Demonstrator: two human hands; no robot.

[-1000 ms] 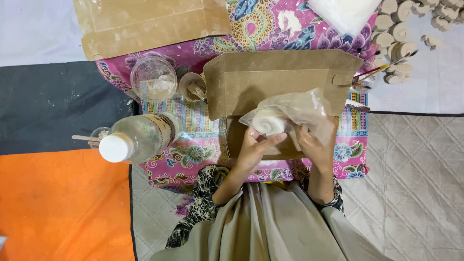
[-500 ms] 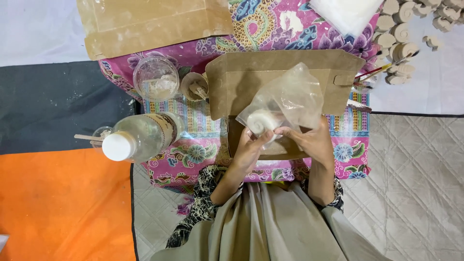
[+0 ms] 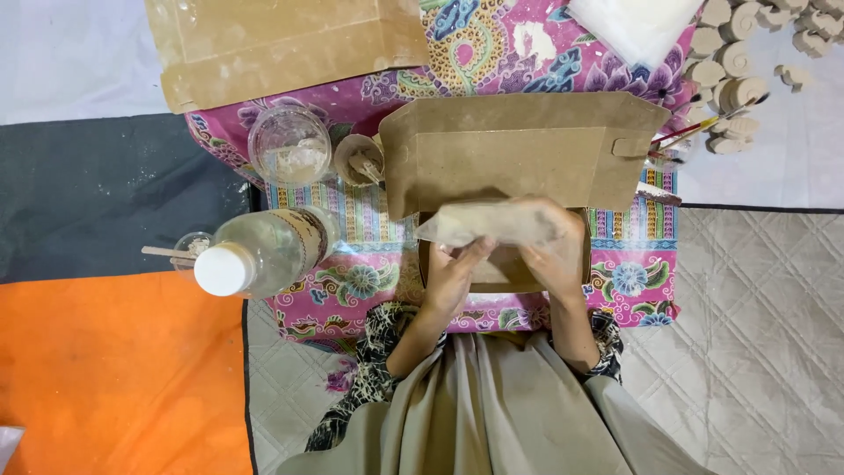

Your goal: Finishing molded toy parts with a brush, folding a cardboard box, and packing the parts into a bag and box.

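Hands, left [image 3: 453, 277] and right [image 3: 554, 255], grip a clear plastic bag [image 3: 492, 224] over a brown cardboard box [image 3: 519, 154].

Both hands are closed on a crumpled clear plastic bag [image 3: 492, 224], the left hand [image 3: 453, 273] under its near edge and the right hand [image 3: 554, 251] gripping its right end, above a brown cardboard board [image 3: 519, 149]. To the left, on the floral cloth [image 3: 352, 281], stand a clear bottle with a white cap [image 3: 259, 255], a glass jar [image 3: 288, 145] and a small cup [image 3: 359, 160].
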